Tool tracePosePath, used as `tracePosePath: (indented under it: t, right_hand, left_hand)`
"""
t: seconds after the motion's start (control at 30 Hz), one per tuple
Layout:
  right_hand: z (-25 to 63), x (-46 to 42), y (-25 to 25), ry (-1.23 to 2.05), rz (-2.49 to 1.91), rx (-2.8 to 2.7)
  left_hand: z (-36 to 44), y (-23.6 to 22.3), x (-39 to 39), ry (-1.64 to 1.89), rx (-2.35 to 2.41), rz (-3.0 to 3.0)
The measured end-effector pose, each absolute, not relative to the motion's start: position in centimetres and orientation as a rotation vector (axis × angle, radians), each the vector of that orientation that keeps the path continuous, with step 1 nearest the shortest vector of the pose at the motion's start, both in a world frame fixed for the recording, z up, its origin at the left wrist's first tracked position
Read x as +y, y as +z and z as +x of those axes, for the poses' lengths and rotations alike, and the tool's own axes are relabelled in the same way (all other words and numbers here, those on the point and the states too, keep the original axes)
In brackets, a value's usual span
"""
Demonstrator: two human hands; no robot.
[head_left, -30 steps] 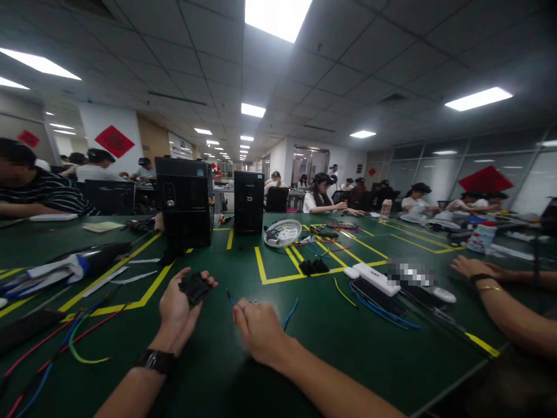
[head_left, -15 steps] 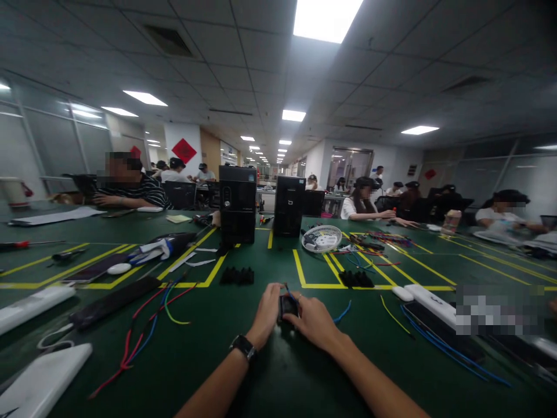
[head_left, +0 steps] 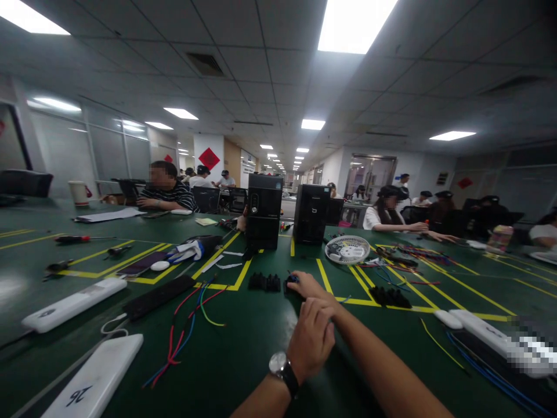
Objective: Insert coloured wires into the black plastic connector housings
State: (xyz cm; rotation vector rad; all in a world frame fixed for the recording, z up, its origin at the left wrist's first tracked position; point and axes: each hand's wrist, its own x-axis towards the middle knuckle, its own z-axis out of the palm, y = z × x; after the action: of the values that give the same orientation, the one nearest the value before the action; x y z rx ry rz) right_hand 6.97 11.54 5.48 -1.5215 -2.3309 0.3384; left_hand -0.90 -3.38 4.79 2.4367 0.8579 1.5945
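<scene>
My right hand (head_left: 307, 285) reaches forward with its fingers closed on a small black block (head_left: 289, 284), on which a bit of blue shows. The block is at the table, just right of a row of similar black blocks (head_left: 264, 282). My left hand (head_left: 311, 330), with a watch on its wrist, is curled in front of my right forearm. Its palm is hidden, and I cannot make out anything inside it. A blue wire end (head_left: 346, 299) pokes out beyond my right forearm.
Two black computer towers (head_left: 263, 212) stand ahead. A white basket (head_left: 347, 249) and another row of black blocks (head_left: 390, 297) lie to the right. On the left are coloured wires (head_left: 176, 342), a black pouch (head_left: 159, 296) and white power strips (head_left: 73, 305). People sit across the table.
Both hands were together at the black block. My right hand has carried it forward beside the left row of blocks; my left hand has drawn back, curled. The view has turned left.
</scene>
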Motion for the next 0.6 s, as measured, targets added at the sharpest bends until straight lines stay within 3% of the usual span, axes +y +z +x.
tracePosePath:
  t: [0.43, 0.53, 0.6]
  right_hand:
    - [4.8, 10.6, 8.0, 0.454, -1.528, -2.237]
    - [3.9, 9.9, 10.2, 0.602, -1.472, -2.266]
    - [2.4, 9.0, 11.7, 0.914, -1.350, -2.325]
  left_hand:
    - [0.2, 4.6, -3.9, 1.612, 0.845, 2.433]
    - [1.6, 3.7, -5.3, 1.348, 0.685, 2.681]
    - [3.0, 2.9, -7.5, 1.060, 0.517, 2.886]
